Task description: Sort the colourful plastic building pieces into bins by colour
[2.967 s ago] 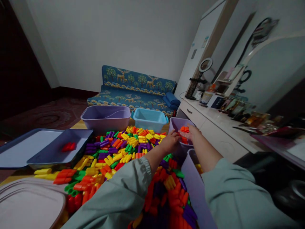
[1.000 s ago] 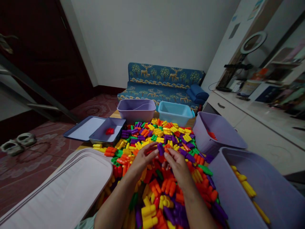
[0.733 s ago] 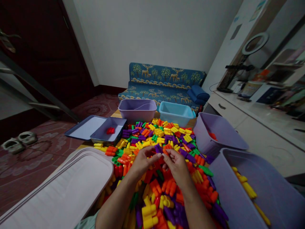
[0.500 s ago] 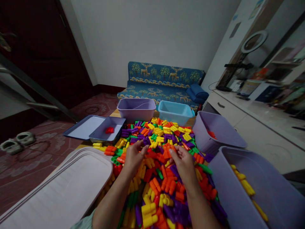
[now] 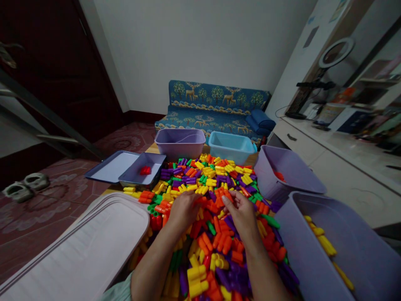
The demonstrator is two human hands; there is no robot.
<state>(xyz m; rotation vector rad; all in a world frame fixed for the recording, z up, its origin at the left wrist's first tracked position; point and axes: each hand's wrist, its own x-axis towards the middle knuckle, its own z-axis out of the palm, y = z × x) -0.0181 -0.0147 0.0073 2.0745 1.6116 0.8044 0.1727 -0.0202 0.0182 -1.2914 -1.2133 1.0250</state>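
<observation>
A big heap of plastic tube blocks (image 5: pixel 216 184) in orange, yellow, purple, green and red covers the surface in front of me. My left hand (image 5: pixel 184 209) rests palm down on the heap, its fingers curled onto orange pieces. My right hand (image 5: pixel 239 211) is beside it, its fingers pinched around an orange block (image 5: pixel 223 194) held just above the heap. The nearest purple bin (image 5: pixel 332 251) on my right holds yellow blocks. A second purple bin (image 5: pixel 288 175) behind it holds orange ones.
A pale lid (image 5: pixel 75 251) lies at my left. A grey tray (image 5: pixel 140 173) with a red piece sits by its flat lid (image 5: pixel 108 167). A purple tub (image 5: pixel 181 143) and a blue tub (image 5: pixel 231 147) stand behind the heap, a patterned cushion seat (image 5: pixel 216 108) further back, a white counter (image 5: pixel 344 167) on the right.
Three seconds ago both hands were at the far purple bin with orange blocks. They came back to the heap, met over a purple piece, then parted; now the right hand pinches an orange block.
</observation>
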